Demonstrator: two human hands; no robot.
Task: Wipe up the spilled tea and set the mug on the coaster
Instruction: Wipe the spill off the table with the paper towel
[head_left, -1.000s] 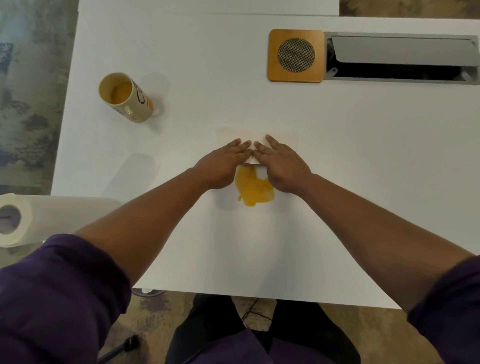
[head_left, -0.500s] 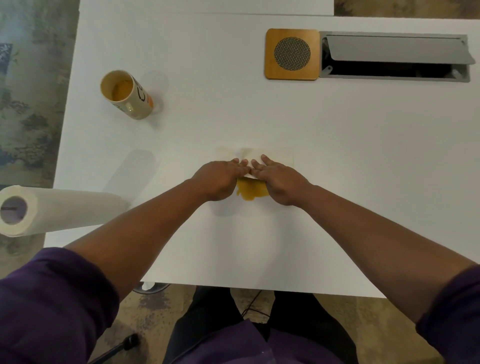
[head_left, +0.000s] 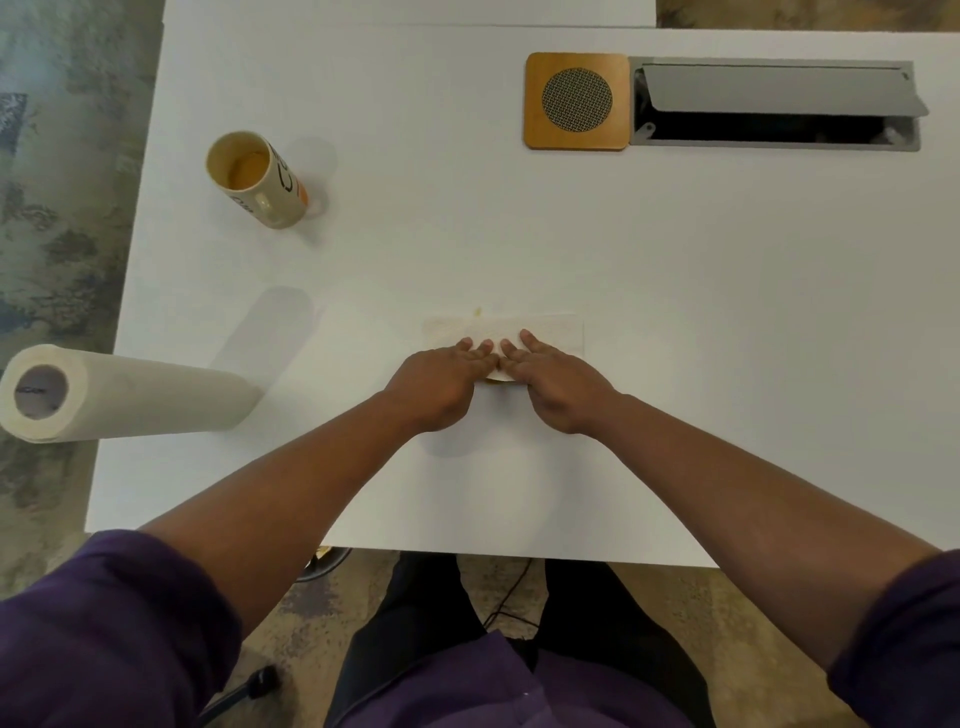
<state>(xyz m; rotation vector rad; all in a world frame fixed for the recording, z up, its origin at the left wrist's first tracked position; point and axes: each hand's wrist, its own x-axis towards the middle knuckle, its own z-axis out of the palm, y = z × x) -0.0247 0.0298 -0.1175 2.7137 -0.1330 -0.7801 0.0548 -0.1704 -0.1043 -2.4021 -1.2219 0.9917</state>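
A folded white paper towel (head_left: 550, 330) lies flat on the white table (head_left: 675, 312) near its middle. My left hand (head_left: 441, 384) and my right hand (head_left: 558, 387) press down on it side by side, fingers straight and fingertips touching. Only a thin sliver of orange tea (head_left: 500, 381) shows between the hands at the towel's near edge, and a tiny yellow fleck (head_left: 477, 312) sits at its far edge. The cream mug (head_left: 260, 179), with some tea inside, stands at the far left. The square wooden coaster (head_left: 576, 101) with a round mesh centre lies at the back, bare.
A paper towel roll (head_left: 119, 395) lies on its side at the table's left edge. An open grey cable hatch (head_left: 774, 104) is set into the table right beside the coaster. The table's near edge runs just below my forearms.
Both hands have slid the paper towel toward me over the orange puddle. The puddle was plainly visible before and is now almost fully covered.
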